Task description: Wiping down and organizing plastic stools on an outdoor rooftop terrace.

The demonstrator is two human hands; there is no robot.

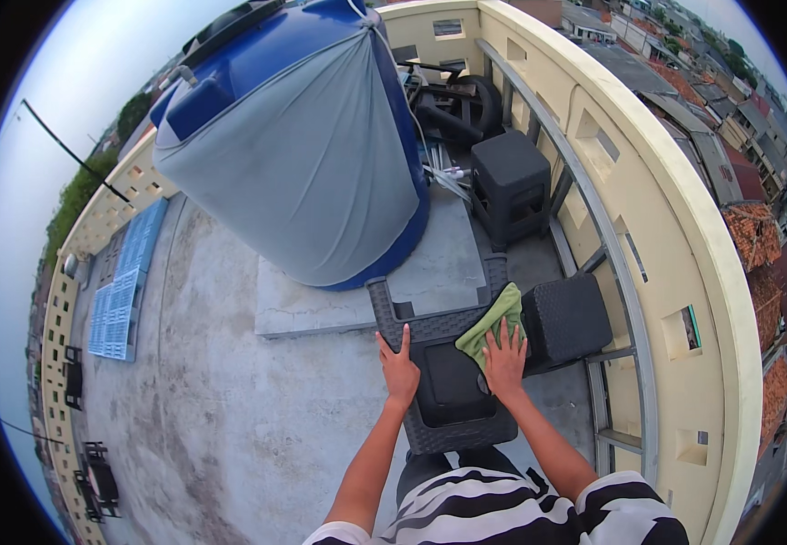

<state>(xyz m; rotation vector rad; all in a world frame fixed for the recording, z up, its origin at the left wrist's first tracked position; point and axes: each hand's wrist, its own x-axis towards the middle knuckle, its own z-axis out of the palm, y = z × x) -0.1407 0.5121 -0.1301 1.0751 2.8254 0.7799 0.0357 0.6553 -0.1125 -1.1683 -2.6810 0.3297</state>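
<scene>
Before me is a dark grey plastic furniture piece [461, 375] with a woven pattern, a stool or chair, its two leg-like bars pointing away from me. My left hand [400, 378] rests at its left edge with two fingers spread; the other fingers are hidden. A green cloth [496, 327] lies bunched over the piece's right side. My right hand [504, 357] is on the cloth, fingers spread over it and pressing it against the plastic. Right beside the cloth is a dark woven-pattern stool [567, 320].
A blue water tank [400, 252] wrapped in grey fabric [298, 177] stands on a concrete slab [318, 313]. Another black stool [511, 177] and stacked dark furniture [461, 109] are behind. A metal rail [605, 238] runs along the cream parapet [700, 259]. Blue pallets [121, 300] lie left.
</scene>
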